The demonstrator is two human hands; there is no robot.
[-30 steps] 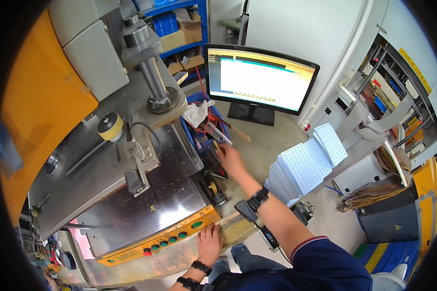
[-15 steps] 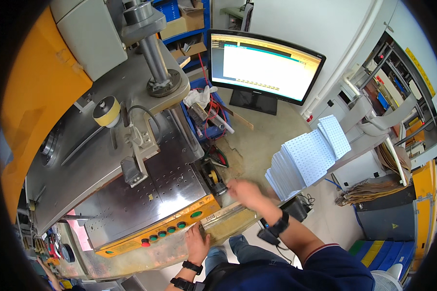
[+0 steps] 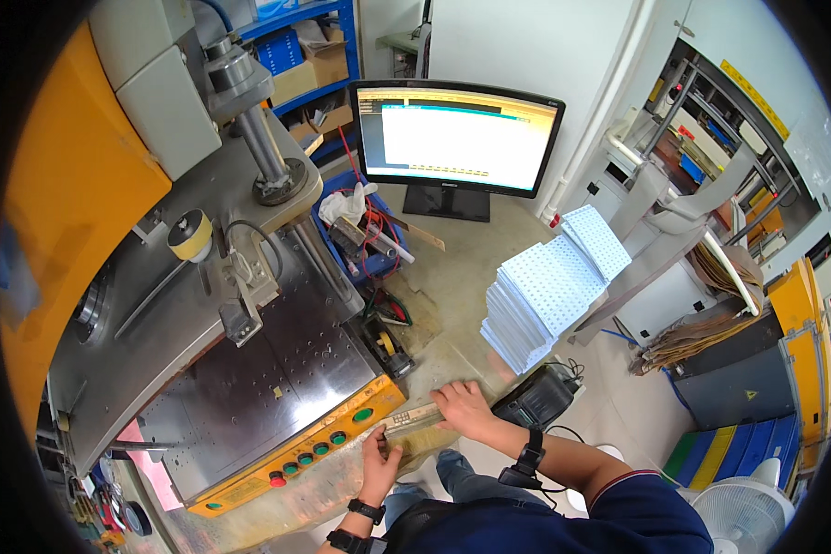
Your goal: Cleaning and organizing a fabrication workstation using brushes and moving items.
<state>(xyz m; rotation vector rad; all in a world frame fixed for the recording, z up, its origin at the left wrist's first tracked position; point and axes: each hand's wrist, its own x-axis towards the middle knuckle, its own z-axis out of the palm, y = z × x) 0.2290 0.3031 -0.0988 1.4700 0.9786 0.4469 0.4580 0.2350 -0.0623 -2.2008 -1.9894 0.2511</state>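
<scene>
A narrow, flat pale strip (image 3: 410,420) with a patch of small squares lies along the table's front edge, between my two hands. My right hand (image 3: 463,409) is over its right end, the fingers bent down onto it. By its left end is my left hand (image 3: 379,469), thumb and forefinger apart, the fingertips close to the strip. Beyond them, a tape dispenser (image 3: 386,345) with a yellow roll stands next to the press bed's corner. The orange panel (image 3: 240,489) with green and red buttons runs to the left of my left hand.
A large press with a dark drilled bed (image 3: 240,397) fills the left side. A monitor (image 3: 457,138) stands at the back, near a blue bin (image 3: 371,258) of tools and wires. White dotted sheets (image 3: 549,291) are stacked on the right, above a black device (image 3: 535,397).
My right hand has moved from the tape dispenser down to the right end of the strip. My left hand stays near the strip's left end. The whole view has shifted a little.
</scene>
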